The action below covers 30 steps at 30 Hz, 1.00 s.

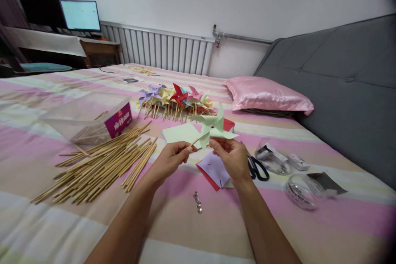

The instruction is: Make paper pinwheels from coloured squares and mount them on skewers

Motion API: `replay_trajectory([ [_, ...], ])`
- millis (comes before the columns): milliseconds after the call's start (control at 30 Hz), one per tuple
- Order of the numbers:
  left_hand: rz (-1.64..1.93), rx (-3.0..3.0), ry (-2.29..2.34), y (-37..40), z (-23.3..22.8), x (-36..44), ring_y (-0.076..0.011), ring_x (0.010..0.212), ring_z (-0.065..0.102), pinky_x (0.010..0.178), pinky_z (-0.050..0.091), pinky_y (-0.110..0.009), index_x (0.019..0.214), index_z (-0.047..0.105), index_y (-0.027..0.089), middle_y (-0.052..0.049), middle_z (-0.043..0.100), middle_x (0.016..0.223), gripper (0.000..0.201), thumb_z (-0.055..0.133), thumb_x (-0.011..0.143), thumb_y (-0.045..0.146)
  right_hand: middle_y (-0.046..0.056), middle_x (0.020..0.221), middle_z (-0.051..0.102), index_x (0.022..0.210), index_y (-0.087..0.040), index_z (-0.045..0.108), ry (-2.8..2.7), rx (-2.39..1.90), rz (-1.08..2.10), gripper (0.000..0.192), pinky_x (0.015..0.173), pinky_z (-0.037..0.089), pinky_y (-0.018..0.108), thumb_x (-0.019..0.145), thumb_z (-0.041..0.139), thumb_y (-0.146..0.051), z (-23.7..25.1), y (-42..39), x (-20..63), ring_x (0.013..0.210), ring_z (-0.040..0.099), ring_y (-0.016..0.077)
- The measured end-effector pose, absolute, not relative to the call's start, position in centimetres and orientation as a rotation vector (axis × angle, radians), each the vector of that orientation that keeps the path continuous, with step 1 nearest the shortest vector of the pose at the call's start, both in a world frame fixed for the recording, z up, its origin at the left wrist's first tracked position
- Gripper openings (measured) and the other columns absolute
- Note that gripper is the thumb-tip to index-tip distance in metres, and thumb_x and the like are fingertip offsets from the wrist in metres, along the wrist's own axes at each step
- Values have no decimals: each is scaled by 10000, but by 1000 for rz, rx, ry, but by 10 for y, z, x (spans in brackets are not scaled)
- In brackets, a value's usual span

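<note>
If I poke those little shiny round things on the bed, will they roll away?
Probably only a little. The silver pins look small, round-headed and light, so they might wobble or turn in a curve. The striped bedsheet looks soft, which would likely slow them.

A bed with a striped cover [46, 222] of pink, cream and tan fills the view. On its left lies a loose heap of wooden sticks [99, 165], and just behind it a clear plastic box [89, 117] with a purple label. Further back, a row of finished paper pinwheels [175, 101] in purple, yellow, red and pink lies together. Black-handled scissors [258, 168] lie to the right, near clear round containers [298, 192], possibly lids. A few small metal pins [198, 203] rest in the foreground. A pink satin pillow [267, 95] lies against a grey sofa [346, 86]. A white radiator [161, 51] lines the far wall beside a lit monitor [81, 15].
</note>
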<state>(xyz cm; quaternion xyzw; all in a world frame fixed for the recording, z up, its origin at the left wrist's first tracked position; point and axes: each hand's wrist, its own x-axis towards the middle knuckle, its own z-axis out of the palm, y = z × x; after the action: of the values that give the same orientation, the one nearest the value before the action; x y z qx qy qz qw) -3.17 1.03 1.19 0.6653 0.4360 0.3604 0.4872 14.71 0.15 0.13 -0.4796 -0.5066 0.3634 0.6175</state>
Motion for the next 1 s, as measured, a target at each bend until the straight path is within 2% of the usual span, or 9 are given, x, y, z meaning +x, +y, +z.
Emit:
replay_trajectory([
  [200, 883, 1601, 1152, 10, 15, -32, -101, 557, 358, 522, 259, -221, 804, 634, 139, 30, 427, 585, 344, 499, 780, 455, -9, 744, 611, 967, -174, 536, -955, -1019, 707, 412, 513, 433, 227, 647, 705, -372, 6, 4, 157, 558, 578, 111],
  [400, 865, 1621, 1156, 9, 17, -32, -108, 568, 371, 525, 278, -223, 863, 657, 135, 22, 427, 590, 369, 496, 780, 457, -24, 587, 564, 744, -148, 598, -836, -1075, 631, 261, 504, 427, 226, 631, 710, -355, 4, 8, 160, 500, 510, 93],
  [567, 890, 1595, 1127, 11, 11, -33, -97, 550, 358, 494, 256, -211, 896, 660, 140, 24, 425, 586, 388, 501, 785, 475, -14, 564, 577, 732, -141, 629, -925, -1127, 690, 243, 492, 434, 229, 628, 712, -345, 4, 6, 154, 494, 516, 100],
  [767, 879, 1587, 1143, 12, 10, -32, -97, 544, 366, 486, 260, -207, 898, 665, 126, 13, 453, 591, 413, 508, 773, 487, 36, 668, 661, 753, -143, 646, -1162, -1134, 812, 255, 557, 479, 259, 682, 679, -386, 4, 2, 150, 622, 618, 156],
  [900, 885, 1623, 1184, 11, 14, -32, -105, 568, 387, 516, 281, -214, 846, 670, 125, 17, 456, 581, 374, 509, 775, 455, 63, 782, 677, 782, -143, 627, -1062, -1135, 689, 277, 613, 484, 269, 674, 688, -390, 3, 5, 155, 739, 631, 177],
  [1000, 863, 1660, 1222, 11, 13, -32, -103, 542, 366, 494, 251, -216, 826, 675, 128, 20, 454, 561, 370, 500, 772, 450, 71, 885, 661, 900, -159, 577, -918, -1108, 570, 361, 615, 482, 261, 650, 707, -386, 4, 8, 160, 773, 617, 166],
])
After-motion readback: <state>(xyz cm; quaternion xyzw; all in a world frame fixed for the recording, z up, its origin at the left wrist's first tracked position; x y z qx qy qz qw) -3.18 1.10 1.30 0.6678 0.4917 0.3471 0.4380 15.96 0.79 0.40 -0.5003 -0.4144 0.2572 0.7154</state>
